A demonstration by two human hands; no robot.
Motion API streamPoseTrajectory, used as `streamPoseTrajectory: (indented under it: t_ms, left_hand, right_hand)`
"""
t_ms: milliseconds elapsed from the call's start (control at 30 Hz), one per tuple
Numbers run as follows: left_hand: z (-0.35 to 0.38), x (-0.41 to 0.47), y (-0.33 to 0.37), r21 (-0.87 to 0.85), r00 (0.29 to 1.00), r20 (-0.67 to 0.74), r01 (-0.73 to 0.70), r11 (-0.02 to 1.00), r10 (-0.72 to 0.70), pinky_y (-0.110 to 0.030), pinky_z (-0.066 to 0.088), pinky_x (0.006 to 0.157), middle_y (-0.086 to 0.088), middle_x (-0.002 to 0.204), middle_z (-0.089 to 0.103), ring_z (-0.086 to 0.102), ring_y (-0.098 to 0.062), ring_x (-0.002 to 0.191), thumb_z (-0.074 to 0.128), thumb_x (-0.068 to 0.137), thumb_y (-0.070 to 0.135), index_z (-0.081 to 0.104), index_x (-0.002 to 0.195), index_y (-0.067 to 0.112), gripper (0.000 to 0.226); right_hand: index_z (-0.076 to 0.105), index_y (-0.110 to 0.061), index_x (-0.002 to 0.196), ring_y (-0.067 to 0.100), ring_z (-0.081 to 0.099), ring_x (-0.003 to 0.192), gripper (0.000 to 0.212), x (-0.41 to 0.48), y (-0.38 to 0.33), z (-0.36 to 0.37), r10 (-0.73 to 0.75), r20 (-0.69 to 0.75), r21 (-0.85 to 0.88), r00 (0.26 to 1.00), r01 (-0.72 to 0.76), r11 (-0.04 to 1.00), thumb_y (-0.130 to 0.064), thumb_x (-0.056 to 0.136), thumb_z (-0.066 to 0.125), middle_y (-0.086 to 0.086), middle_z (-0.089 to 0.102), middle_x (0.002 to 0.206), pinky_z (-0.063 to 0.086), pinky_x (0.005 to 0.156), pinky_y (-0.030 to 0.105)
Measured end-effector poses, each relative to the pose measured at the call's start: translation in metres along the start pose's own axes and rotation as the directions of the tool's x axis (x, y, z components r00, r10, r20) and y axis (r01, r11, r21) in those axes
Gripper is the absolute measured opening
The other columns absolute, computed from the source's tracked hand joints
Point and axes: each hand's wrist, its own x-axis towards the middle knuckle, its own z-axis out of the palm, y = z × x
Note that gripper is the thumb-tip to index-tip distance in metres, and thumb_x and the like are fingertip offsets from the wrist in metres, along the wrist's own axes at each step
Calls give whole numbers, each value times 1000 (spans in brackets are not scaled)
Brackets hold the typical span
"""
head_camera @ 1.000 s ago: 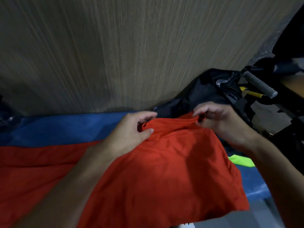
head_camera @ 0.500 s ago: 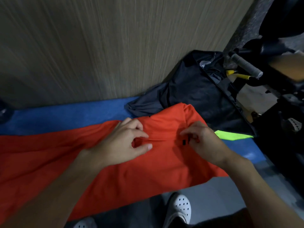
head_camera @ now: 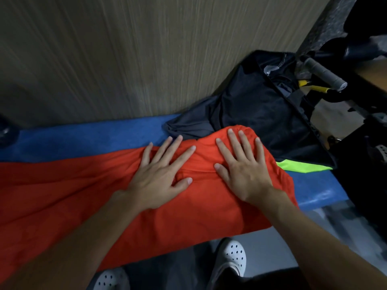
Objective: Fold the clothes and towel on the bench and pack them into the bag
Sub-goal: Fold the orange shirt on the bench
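Note:
A red garment [head_camera: 69, 191] lies spread along the blue bench [head_camera: 88, 139], its right end folded over. My left hand [head_camera: 161, 174] presses flat on that folded end with straight, spread fingers. My right hand [head_camera: 243, 166] presses flat beside it, fingers spread toward the garment's far edge. A dark grey garment [head_camera: 192, 124] lies crumpled behind the red one, against the black bag [head_camera: 261, 114] at the bench's right end. A neon yellow-green piece [head_camera: 301, 166] pokes out under the bag.
A wood-grain wall [head_camera: 146, 55] rises right behind the bench. Dark equipment with a grey handle [head_camera: 323, 72] and a yellow part [head_camera: 314, 87] stands to the right. My white perforated shoes [head_camera: 232, 256] stand on the grey floor below the bench edge.
Both hands let go of the pinched red fabric and now lie flat on it. The folded end has come down onto the bench.

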Motion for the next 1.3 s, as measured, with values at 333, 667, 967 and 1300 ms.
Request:
streamPoseTrajectory:
  t_ms: [333,667,967,1300]
  left_hand:
    - [-31,-28,-36,32,980,-152,138,990,-132,-55,23,116,-6,153,43,33,-25,145,32,93,43,44,147,25,58]
    - [-65,-118,-117,-99,889,-144,424,900,-434,-46,48,92,0,111,68,62,-27,105,45,86,48,71,103,23,40]
    - [-78,-137,-164,-125,858,-97,493,861,-505,-46,34,101,8,124,61,52,-21,121,69,89,35,68,116,32,27]
    - [-54,-142,-178,-74,867,107,495,866,-486,-43,6,124,2,165,15,8,-17,153,45,99,49,29,153,34,59]
  right_hand:
    - [42,-21,146,32,20,148,60,6,-30,-30,-2,-84,6,996,3,1000,-51,95,37,12,29,158,9,115,64]
    - [48,-18,140,18,34,142,57,13,-136,-37,-400,-41,388,916,383,838,-44,94,28,1,48,146,17,116,39]
    - [59,-19,126,23,54,119,49,49,-178,-31,-214,-123,393,969,245,886,-43,94,31,0,62,123,32,102,42]
    - [24,-33,153,13,11,150,74,65,-184,-18,-349,200,251,916,296,922,-62,88,3,-5,16,163,-3,121,49]
